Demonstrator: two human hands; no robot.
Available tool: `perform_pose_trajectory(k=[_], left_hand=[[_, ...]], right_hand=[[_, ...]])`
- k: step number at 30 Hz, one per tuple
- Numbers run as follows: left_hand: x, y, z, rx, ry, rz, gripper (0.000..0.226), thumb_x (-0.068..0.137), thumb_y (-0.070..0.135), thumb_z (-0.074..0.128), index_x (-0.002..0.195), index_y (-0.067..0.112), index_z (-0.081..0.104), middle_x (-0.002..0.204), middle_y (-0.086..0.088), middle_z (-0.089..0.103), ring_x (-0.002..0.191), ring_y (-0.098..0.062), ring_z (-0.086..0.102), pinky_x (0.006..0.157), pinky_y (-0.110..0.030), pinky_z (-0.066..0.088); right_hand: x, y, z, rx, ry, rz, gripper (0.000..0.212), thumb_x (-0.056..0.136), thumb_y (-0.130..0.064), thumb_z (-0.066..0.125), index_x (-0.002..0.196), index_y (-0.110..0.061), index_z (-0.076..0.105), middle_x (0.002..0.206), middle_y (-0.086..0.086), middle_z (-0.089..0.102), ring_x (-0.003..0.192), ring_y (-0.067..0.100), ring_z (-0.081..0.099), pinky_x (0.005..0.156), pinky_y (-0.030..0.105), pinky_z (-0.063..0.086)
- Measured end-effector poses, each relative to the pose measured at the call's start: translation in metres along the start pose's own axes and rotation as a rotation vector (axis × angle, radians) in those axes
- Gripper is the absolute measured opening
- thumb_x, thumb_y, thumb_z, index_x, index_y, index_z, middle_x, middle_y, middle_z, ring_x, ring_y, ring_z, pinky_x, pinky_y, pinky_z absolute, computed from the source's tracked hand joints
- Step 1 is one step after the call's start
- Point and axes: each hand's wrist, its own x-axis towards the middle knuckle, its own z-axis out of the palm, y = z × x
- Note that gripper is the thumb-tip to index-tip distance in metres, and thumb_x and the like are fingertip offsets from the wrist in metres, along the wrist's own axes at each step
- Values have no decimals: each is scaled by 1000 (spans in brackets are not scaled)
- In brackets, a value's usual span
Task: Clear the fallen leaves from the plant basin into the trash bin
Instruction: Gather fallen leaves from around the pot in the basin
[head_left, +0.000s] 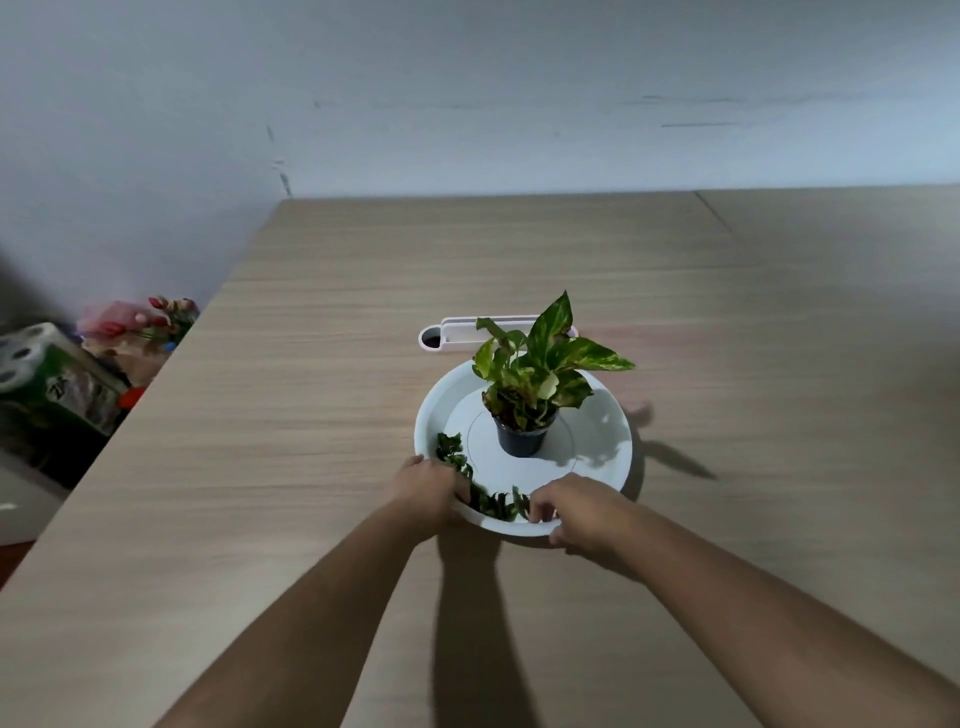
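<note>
A round white basin (608, 441) sits on the wooden table, with a small potted plant (522, 415) in a dark pot at its middle. Several dark green fallen leaves (457, 457) lie along the basin's near-left inner rim. My left hand (431, 488) reaches over the near-left rim, its fingers curled onto the leaves. At the near rim my right hand (576, 512) has its fingertips pinched on the leaves and its thumb under the basin's edge. A white trash bin (488, 325) lies just behind the plant, partly hidden by the foliage.
The table (311, 364) ends at a left edge, beyond which stand a pack of paper rolls (47, 374) and a bunch of artificial flowers (150, 317) on the floor. A wall rises behind the table's far edge.
</note>
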Motion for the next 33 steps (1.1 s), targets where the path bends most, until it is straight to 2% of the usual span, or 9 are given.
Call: perform_pose_trajectory(k=[2,3,7,10,13,18,23,29,33], left_hand=[[-2,13,3,-28,1,47,29,76,23,62,103,26,70,107,1,71,105,-21,61,90,-29,43],[-3,19,4,-45,1,66,30,76,24,63,105,27,70,108,1,71,104,-22,61,87,-29,45],[-1,36,7,-96,14,96,30,79,31,63,109,26,69,111,1,71,107,-23,60,91,-30,39],[1,32,7,-188,-7,83,28,77,41,66,101,26,72,104,2,74,101,-21,63,84,-29,40],[6,21,5,-329,-11,15,29,76,48,69,91,23,73,96,2,74,93,-19,64,70,-29,43],[17,15,-2,-271,22,-72,34,75,44,71,100,21,64,109,-3,62,103,-21,58,70,-28,40],[31,21,3,-241,-52,-80,42,71,47,72,103,23,61,111,-4,59,104,-23,58,80,-36,50],[41,25,12,-281,-47,-86,11,76,20,68,87,18,66,104,-8,60,98,-29,60,68,-29,42],[42,25,14,-380,-34,-88,13,76,7,63,85,12,71,99,-10,70,95,-27,62,68,-26,43]], right_hand=[[0,11,-9,13,-26,73,31,77,4,56,100,-15,67,112,11,62,81,26,61,60,29,53],[2,16,-13,-3,-22,96,33,77,5,53,99,-15,68,109,11,61,82,28,62,62,29,52],[6,31,-21,-57,97,155,29,88,-8,48,107,-16,68,93,2,56,109,27,60,90,33,48],[8,28,-19,-74,80,147,32,86,-1,48,109,-14,66,116,10,63,111,28,58,93,34,48],[12,20,-17,-69,79,96,43,81,5,48,110,-21,66,127,5,60,113,24,57,94,33,48],[28,13,-6,64,183,76,23,84,-23,62,107,-24,64,116,2,66,99,21,63,85,37,53],[43,8,6,-8,173,129,35,73,-38,74,99,-18,61,105,1,59,92,22,60,79,37,54],[57,14,11,26,133,159,20,74,1,64,84,-17,65,103,5,61,87,25,62,81,39,56],[59,20,12,56,131,154,25,77,8,56,82,-10,71,102,9,69,90,27,65,83,37,56]])
